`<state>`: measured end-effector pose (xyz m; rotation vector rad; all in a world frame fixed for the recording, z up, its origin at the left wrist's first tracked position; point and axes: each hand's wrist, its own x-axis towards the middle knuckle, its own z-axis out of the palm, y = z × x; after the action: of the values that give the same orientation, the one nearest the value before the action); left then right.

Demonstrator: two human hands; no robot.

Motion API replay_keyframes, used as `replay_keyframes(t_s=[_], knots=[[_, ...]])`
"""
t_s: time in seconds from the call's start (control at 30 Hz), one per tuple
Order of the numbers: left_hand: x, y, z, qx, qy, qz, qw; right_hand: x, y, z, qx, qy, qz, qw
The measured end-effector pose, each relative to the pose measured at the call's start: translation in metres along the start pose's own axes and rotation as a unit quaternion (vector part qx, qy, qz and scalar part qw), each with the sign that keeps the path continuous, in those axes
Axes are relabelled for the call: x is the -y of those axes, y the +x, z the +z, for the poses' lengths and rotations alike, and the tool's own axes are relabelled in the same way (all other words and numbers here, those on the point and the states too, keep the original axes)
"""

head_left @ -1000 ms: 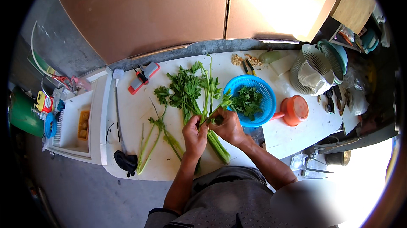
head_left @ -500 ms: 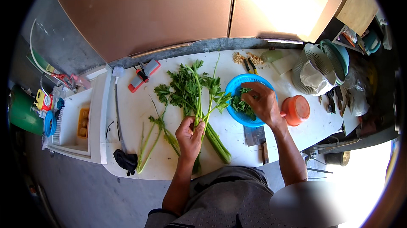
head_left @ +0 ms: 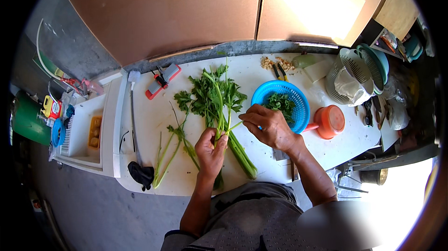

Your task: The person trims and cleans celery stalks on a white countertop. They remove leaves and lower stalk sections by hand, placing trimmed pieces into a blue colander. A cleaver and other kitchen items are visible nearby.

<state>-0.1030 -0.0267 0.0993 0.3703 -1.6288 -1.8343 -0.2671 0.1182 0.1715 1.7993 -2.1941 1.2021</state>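
Note:
My left hand point(head_left: 211, 152) is closed round a few green celery stalks point(head_left: 220, 106), whose upper ends point away from me. Between the fingertips of my right hand point(head_left: 269, 127) is a thin side stem point(head_left: 234, 127) that branches off these stalks. Just beyond that hand sits a blue plastic basket point(head_left: 302, 99) with picked celery leaves point(head_left: 280, 105) inside. More leafy celery point(head_left: 200, 94) lies behind my left hand. A thick bunch of stalks point(head_left: 242, 157) rests between my hands. Loose thin stalks point(head_left: 168, 167) lie to the left.
An orange dipper point(head_left: 330, 122) stands right of the basket, and a knife handle point(head_left: 295, 170) shows under my right forearm. Pliers point(head_left: 282, 71) lie behind. A grey-red tool point(head_left: 163, 81) is at the back left, near a white sink point(head_left: 109, 129). Strainers point(head_left: 343, 73) stand far right.
My right hand has moved left and nearer, from over the basket to the held stalks, and now pinches a side stem. The leaves in the basket are uncovered. My left hand still grips the stalks.

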Motion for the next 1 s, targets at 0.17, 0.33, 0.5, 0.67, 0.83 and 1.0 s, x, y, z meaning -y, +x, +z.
replay_keyframes(t_s=[0.17, 0.33, 0.5, 0.67, 0.83, 1.0], knots=[[0.002, 0.001, -0.006, 0.006, -0.005, 0.009, 1.0, -0.002, -0.007, 0.0, 0.015, 0.009, 0.021, 1.0], [0.004, -0.003, -0.005, 0.054, 0.009, -0.015, 0.998, -0.027, -0.019, 0.02, -0.102, 0.014, 0.103, 0.989], [-0.013, 0.001, -0.016, 0.056, -0.047, -0.023, 0.997, -0.081, -0.032, -0.019, -0.156, 0.225, 0.343, 0.899], [-0.014, 0.008, -0.009, 0.074, -0.027, -0.039, 0.996, -0.076, -0.035, -0.034, -0.053, 0.005, 0.323, 0.945], [-0.001, 0.008, 0.004, 0.087, -0.006, -0.048, 0.995, -0.033, -0.011, 0.002, 0.011, 0.346, 0.256, 0.903], [-0.004, 0.013, 0.006, 0.09, 0.084, 0.014, 0.992, -0.011, 0.009, 0.021, 0.02, 0.408, 0.291, 0.865]])
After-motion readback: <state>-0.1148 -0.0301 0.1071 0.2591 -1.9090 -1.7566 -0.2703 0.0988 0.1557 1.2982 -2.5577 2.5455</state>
